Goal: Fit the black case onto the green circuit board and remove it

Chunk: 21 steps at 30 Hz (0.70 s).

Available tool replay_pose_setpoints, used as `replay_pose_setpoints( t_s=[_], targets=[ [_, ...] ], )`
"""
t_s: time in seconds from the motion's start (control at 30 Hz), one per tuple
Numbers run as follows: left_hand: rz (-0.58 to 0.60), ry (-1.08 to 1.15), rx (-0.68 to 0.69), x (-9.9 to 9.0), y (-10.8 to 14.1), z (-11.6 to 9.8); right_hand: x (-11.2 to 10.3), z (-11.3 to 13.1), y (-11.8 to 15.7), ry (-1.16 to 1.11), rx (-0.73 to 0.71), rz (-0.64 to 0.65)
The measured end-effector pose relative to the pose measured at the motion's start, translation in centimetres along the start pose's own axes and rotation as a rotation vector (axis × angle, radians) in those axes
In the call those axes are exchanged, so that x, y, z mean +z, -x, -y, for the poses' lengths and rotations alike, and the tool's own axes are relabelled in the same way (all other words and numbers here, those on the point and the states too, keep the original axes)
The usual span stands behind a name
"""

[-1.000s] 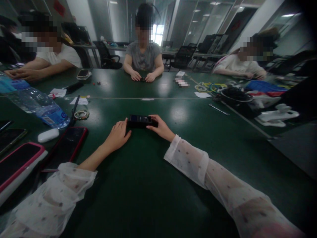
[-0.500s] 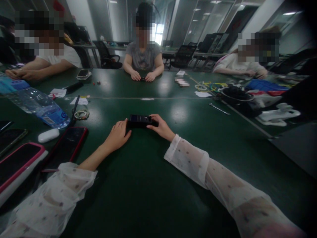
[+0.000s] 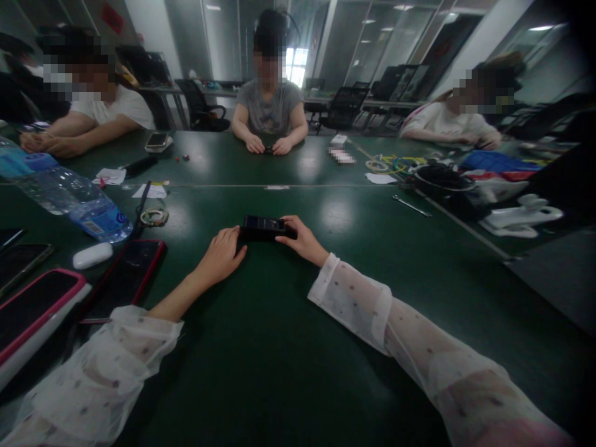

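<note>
A small black box-shaped device (image 3: 263, 227) with a dark screen on its upper face lies on the green table (image 3: 265, 347) in front of me. My right hand (image 3: 302, 241) pinches its right end, thumb on the near side and fingers on the far side. At the left end, my left hand (image 3: 224, 253) is curled palm down against the edge, fingers at the far corner and thumb near the front. Its fingertips are partly hidden, but it appears to grip that end. Sheer white dotted sleeves cover both forearms.
On my left are a water bottle (image 3: 95, 205), a white earbud case (image 3: 92, 255), a red-edged phone (image 3: 125, 279) and a pink-cased phone (image 3: 41, 304). A wrench (image 3: 411, 205), cables (image 3: 388, 164) and a white plastic part (image 3: 524, 216) lie to the right. Several people sit across the table.
Both hands and the device have stayed almost still. The view has shifted slightly, and the person at the left has moved their head a little.
</note>
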State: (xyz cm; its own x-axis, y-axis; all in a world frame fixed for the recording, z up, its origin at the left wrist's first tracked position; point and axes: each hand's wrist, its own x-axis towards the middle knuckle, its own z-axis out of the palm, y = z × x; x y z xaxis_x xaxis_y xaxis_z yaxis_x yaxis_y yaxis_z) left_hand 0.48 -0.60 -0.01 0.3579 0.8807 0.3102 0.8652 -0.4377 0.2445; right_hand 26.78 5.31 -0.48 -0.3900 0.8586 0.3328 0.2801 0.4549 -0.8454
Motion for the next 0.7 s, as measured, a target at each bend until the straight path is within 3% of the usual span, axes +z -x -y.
replay_pose_setpoints(
  t_s=[0.47,0.7],
  targets=[
    [-0.014,-0.016,0.014,0.20,0.00,0.13,-0.17,-0.17,0.06,-0.065,-0.007,-0.013],
    [0.000,-0.008,0.026,0.30,0.00,0.42,0.45,0.15,-0.07,-0.049,-0.061,-0.259]
  ],
)
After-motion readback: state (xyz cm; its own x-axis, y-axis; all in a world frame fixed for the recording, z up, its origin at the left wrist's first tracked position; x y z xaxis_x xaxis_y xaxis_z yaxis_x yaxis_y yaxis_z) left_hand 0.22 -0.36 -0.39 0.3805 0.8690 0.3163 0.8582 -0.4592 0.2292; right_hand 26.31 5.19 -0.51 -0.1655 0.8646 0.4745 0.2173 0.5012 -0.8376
